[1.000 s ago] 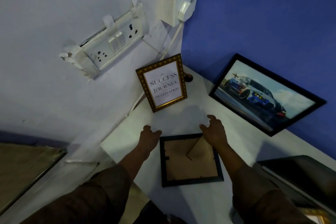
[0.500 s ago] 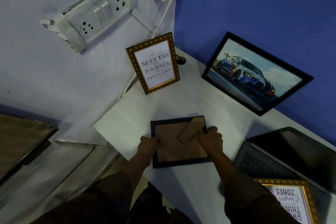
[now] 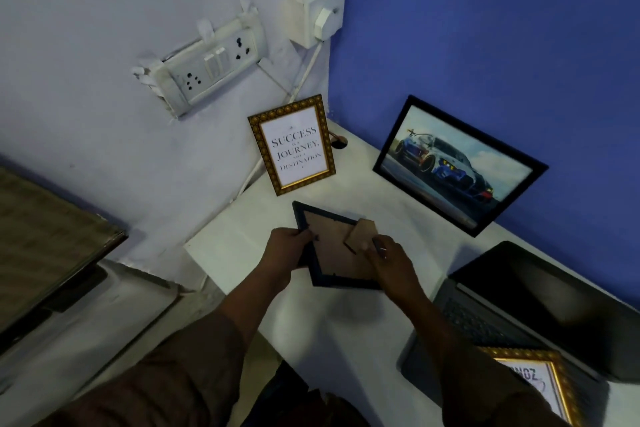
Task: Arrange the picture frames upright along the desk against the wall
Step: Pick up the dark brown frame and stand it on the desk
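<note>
A small black frame (image 3: 334,255) with its brown back and fold-out stand facing me is lifted off the white desk (image 3: 242,246), tilted. My left hand (image 3: 282,253) grips its left edge and my right hand (image 3: 389,262) grips its right edge by the stand. A gold frame with the "Success" text (image 3: 294,146) stands upright in the corner against the grey wall. A larger black frame with a car picture (image 3: 453,163) leans on the blue wall. Another gold frame (image 3: 540,381) lies on the laptop at the lower right.
An open dark laptop (image 3: 540,302) fills the desk's right side. A switch and socket panel (image 3: 207,68) and a plugged white box (image 3: 317,12) hang on the wall, with a cable running down behind the desk. A wooden surface (image 3: 45,236) is at the left.
My hands went from hovering over the flat black frame to gripping its two sides, then lifted and tilted it off the desk. The camera view shifted too.
</note>
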Motion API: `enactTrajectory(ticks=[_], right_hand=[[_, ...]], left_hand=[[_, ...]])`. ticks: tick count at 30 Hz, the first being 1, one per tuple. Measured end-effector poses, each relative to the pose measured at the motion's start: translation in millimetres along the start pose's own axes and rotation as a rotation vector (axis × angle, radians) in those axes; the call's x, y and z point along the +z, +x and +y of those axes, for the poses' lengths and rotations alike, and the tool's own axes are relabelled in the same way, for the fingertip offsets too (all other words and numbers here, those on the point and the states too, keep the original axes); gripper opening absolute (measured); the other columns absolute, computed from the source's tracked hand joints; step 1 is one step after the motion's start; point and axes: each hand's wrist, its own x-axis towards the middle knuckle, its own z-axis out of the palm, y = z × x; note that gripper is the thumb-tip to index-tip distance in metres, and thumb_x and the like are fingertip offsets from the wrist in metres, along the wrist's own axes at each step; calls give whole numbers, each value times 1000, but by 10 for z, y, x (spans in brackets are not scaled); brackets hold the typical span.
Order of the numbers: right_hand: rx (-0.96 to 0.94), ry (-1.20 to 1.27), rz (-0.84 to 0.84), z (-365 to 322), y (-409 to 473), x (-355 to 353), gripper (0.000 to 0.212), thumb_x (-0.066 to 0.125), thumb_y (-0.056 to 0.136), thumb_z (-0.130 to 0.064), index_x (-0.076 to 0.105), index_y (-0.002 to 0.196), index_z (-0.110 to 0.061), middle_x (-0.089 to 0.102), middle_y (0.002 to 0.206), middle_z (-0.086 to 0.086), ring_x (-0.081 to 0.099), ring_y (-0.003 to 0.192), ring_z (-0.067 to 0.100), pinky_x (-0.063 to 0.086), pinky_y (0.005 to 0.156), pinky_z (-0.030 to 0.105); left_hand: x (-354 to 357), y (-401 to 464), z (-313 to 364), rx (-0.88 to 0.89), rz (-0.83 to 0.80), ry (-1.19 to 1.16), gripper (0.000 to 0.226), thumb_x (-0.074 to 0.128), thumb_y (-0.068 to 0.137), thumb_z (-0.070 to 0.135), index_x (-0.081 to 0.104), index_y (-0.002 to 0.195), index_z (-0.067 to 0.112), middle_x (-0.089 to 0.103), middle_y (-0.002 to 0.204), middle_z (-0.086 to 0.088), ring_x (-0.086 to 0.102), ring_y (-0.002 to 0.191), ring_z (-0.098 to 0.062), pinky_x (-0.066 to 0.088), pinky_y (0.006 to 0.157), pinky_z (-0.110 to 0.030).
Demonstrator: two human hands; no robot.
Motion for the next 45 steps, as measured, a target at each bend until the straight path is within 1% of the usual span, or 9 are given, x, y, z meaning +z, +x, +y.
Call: enactTrajectory(ticks=[3,6,11,18,25,32,38,43,45], right_hand=[[-227,162,-53,-72,-409,-82,49,43,106,-50,51,148,-26,57,142,-8,54,129,9,41,103,21],[-395,47,-112,24,-670,-126,61,51,98,-57,48,150,-25,52,144,-13,51,130,3,42,106,22],[-621,-225,261,214,-879,-230,41,70,92,-28,67,132,-20,68,134,3,59,126,19,46,111,46],[-413,226,409,205,-1495,-754,10,64,101,-23,72,106,-21,75,91,-8,71,83,-1,53,71,21],[-202,685,509,432,-2201,-1100,23,59,102,-32,67,120,-20,78,108,2,77,95,17,63,77,37],[-117,811,634,883,-3012,-1177,18,56,104,-28,67,118,-29,80,105,-7,79,92,12,65,72,30],[-40,768,710,1338,-3544,-1382,30,55,104,-37,65,128,-23,79,114,0,78,99,20,65,78,37],[9,805,757,1804,-3884,-1660,31,55,103,-40,63,129,-25,78,117,-2,77,103,22,64,87,46],[9,830,767,2024,-4034,-1796,31,54,104,-37,63,130,-24,78,117,-2,77,104,21,65,84,41]], left_hand=[[107,-212,177,32,66,-46,11,71,90,8,68,92,-3,74,102,-28,74,87,-37,64,72,-44],[165,-430,287,28,99,-107,9,70,90,7,64,92,1,72,93,-21,69,76,-29,63,62,-37],[329,-897,336,17,64,-77,15,70,90,8,65,101,0,64,72,-12,56,52,-15,54,44,-25],[621,-1434,340,142,-102,41,50,48,100,47,71,80,7,76,73,-11,64,57,-20,55,56,-30],[780,-1570,41,174,-60,142,39,52,101,42,66,88,8,62,76,-10,59,72,-23,53,69,-37],[1191,-1962,-692,-17,-499,338,71,34,96,71,71,113,13,77,109,-10,70,107,-29,49,105,-48],[1828,-2443,-937,10,-779,302,66,39,93,76,71,126,28,77,119,-7,73,112,-30,50,105,-52],[2371,-2726,-1175,2,-776,361,70,33,94,76,76,117,26,78,116,-9,72,112,-30,45,108,-54],[2659,-2877,-1300,-4,-752,394,71,31,94,76,75,115,25,79,111,-5,73,106,-25,52,95,-46]])
